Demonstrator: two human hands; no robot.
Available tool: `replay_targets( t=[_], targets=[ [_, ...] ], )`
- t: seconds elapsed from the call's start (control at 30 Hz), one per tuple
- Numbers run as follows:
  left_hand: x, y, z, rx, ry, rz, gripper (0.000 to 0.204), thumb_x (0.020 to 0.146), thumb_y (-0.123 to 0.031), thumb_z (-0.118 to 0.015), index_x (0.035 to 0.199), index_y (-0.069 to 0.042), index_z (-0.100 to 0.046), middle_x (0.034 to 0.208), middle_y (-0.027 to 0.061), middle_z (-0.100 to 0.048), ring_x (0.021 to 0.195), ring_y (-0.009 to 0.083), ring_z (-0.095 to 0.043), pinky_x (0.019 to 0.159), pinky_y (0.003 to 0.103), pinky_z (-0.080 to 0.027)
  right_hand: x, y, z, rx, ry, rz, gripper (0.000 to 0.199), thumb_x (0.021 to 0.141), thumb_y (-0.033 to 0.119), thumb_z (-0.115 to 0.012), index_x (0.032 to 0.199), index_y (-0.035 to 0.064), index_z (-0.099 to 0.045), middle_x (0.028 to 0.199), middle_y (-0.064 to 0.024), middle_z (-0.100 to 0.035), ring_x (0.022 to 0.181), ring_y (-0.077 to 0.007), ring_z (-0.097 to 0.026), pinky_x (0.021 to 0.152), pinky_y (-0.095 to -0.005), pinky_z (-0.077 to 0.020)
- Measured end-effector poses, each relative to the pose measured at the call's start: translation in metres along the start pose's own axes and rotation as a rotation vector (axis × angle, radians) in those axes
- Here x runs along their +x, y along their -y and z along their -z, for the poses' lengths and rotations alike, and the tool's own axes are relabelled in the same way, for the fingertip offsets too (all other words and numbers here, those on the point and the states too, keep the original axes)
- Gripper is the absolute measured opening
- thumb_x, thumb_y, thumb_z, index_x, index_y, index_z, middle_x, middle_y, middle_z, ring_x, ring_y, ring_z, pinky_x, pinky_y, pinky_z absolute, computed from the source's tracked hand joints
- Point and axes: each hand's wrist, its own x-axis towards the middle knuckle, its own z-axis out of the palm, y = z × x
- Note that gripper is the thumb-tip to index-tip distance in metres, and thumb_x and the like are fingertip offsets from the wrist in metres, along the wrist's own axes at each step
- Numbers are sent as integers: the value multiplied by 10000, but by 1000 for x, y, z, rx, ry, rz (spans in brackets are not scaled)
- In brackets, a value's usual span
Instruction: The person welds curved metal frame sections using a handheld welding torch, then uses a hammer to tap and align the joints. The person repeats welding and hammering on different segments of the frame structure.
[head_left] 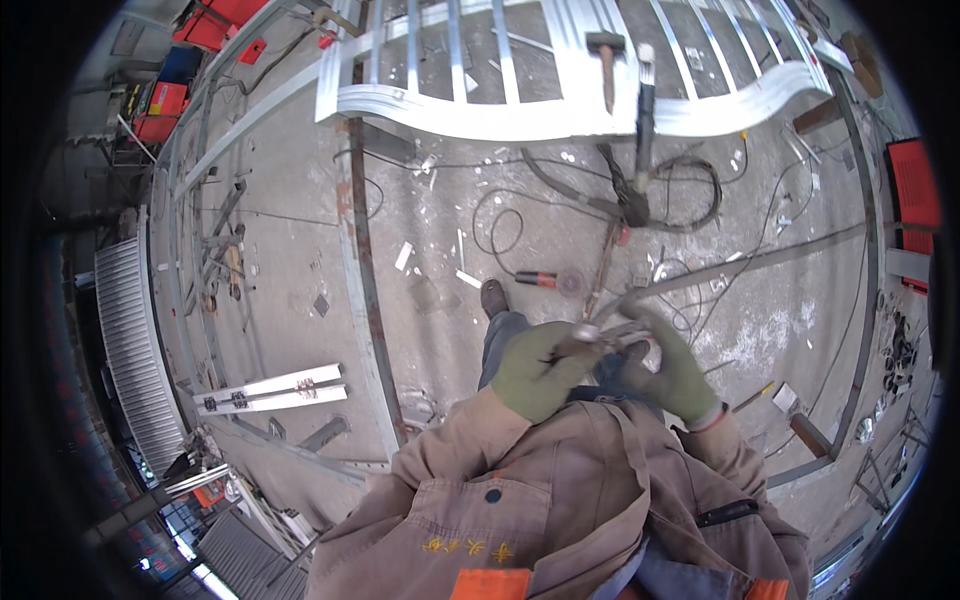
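Both of my hands wear green gloves and meet in front of my body. My left hand (pixel 545 372) is closed on a small silver metal piece (pixel 588 333), its fingers curled at the piece's rounded end. My right hand (pixel 672 372) curls around the other side of the same piece; blur and the gloves hide its exact kind. Just beyond my hands lies an angle grinder (pixel 538 279) with a red and black body, on the floor by my shoe. A thin rusty rod (pixel 603 262) runs away from near my fingers.
A steel frame (pixel 362 250) surrounds me, with a silver barred panel (pixel 480 112) across its far side. On the panel lie a hammer (pixel 606 68) and a black-handled tool (pixel 645 125). Coiled black cables (pixel 705 200) cover the floor beyond. White strips (pixel 275 390) lie at left.
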Motion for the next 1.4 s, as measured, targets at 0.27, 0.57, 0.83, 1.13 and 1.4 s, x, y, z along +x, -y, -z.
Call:
replay_targets(
  t=[0.27, 0.57, 0.83, 1.13, 1.4],
  targets=[
    [42, -5, 292, -414, -518, 238, 350, 1129, -375, -731, 1037, -38, -737, 785, 54, -713, 621, 122, -609, 568, 274, -461, 162, 77, -196, 173, 396, -89, 418, 1203, 227, -595, 1545, -8, -647, 1014, -59, -734, 900, -127, -674, 849, -320, -573],
    [171, 46, 478, -162, -489, 328, 335, 1119, -338, -757, 1198, -13, -776, 824, 10, -684, 648, 56, -557, 580, 220, -423, 324, 160, -252, 378, -69, -169, 558, 1177, 221, -619, 1685, 12, -521, 843, 9, -620, 666, -60, -537, 608, -241, -466],
    [326, 145, 554, 231, -447, 258, 213, 1087, -211, -777, 1132, -4, -801, 852, -17, -670, 750, 57, -555, 661, 264, -436, 509, 136, -248, 747, -331, -372, 554, 1149, 221, -607, 1661, 18, -551, 841, 8, -613, 668, -66, -523, 573, -243, -421],
    [568, 237, 628, 1286, -241, -120, 188, 990, -264, -767, 1088, -119, -837, 1152, 155, -788, 1018, 407, -754, 872, 529, -627, 647, 105, -240, 765, -417, -630, 599, 1170, 263, -582, 1719, 45, -488, 852, -17, -649, 709, -64, -562, 613, -230, -450],
    [640, 295, 641, 1321, -132, -359, 184, 905, -199, -758, 1032, -92, -837, 1147, 124, -788, 1111, 402, -707, 1043, 553, -535, 695, 91, -280, 778, -683, -660, 557, 1166, 178, -597, 1701, 43, -525, 893, 8, -655, 733, -54, -574, 649, -230, -482]
  ],
)
